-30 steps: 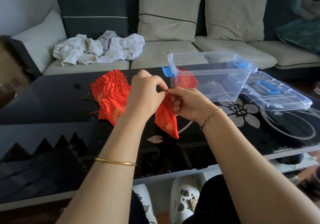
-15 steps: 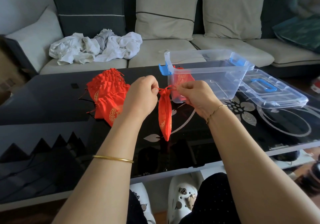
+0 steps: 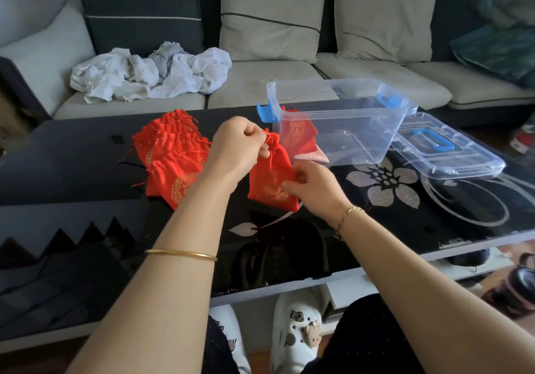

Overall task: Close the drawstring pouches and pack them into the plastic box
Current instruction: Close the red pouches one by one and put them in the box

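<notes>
Left hand: we see the left hand [image 3: 240, 144] raised over the desk [image 3: 72, 165], thumb and fingertips pinched on the gathered neck of the held pouch [image 3: 269, 179].
Right hand: the right hand [image 3: 312, 184] is lower, its curled fingers gripping the cloth at the pouch's lower right edge.
Held pouch: red with a gold print, its mouth drawn into a tight ruffle. It hangs between our hands, just in front of the plastic box; we cannot tell whether its bottom corner touches the desk.
Pile of pouches: the pile of pouches [image 3: 170, 156] lies on the desk left of our left hand, red bags overlapping, cord ends trailing out.
Plastic box: the plastic box [image 3: 362, 130] stands open on the desk beyond our hands, clear, with a blue latch at each end.
Packed pouch: one packed pouch [image 3: 298, 133] leans inside the box at its left end.
Lid: the lid [image 3: 463, 159] lies flat just right of the box, clear with a blue handle.
Wrists: we wear a gold bangle [image 3: 181, 254] on the left and a thin chain [image 3: 348, 212] on the right.
Behind the desk: a sofa [image 3: 275, 69] with cushions and a heap of white laundry [image 3: 150, 72].
Under the desk edge: white clogs [image 3: 298, 330].
</notes>
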The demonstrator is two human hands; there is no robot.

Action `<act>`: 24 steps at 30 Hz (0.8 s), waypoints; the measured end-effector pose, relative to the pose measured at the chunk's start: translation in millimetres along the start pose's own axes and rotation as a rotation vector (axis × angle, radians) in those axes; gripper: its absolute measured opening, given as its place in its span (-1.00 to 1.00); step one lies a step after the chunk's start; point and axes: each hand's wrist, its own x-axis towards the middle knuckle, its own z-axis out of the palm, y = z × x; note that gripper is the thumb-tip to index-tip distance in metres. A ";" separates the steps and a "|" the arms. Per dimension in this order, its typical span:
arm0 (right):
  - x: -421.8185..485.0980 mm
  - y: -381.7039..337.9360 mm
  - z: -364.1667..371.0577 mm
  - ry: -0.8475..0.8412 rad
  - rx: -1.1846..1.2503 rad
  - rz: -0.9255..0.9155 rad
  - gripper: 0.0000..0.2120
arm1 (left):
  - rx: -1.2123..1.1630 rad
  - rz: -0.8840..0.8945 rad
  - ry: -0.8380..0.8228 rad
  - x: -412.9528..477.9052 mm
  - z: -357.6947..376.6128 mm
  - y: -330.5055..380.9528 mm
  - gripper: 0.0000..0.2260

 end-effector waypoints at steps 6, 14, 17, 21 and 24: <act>0.3 -18.6 -45.8 0.203 0.035 -0.099 -0.86 | -0.232 -0.035 0.152 16.2 6.0 10.7 -0.90; 98.0 -61.3 -115.1 0.486 -0.067 -0.070 -0.80 | -0.260 -0.180 0.197 41.9 13.7 -9.2 -0.87; 146.6 -53.0 -111.2 0.382 -0.175 0.071 -0.86 | -0.227 -0.194 0.177 49.5 18.2 -16.9 -0.86; 172.3 -50.9 -90.9 -0.057 -0.462 0.138 -0.74 | -0.190 -0.218 0.160 59.3 22.1 -28.6 -0.85; 164.8 -64.2 -78.6 -0.374 -0.738 0.248 -0.78 | -0.177 -0.233 0.156 60.6 22.2 -36.3 -0.86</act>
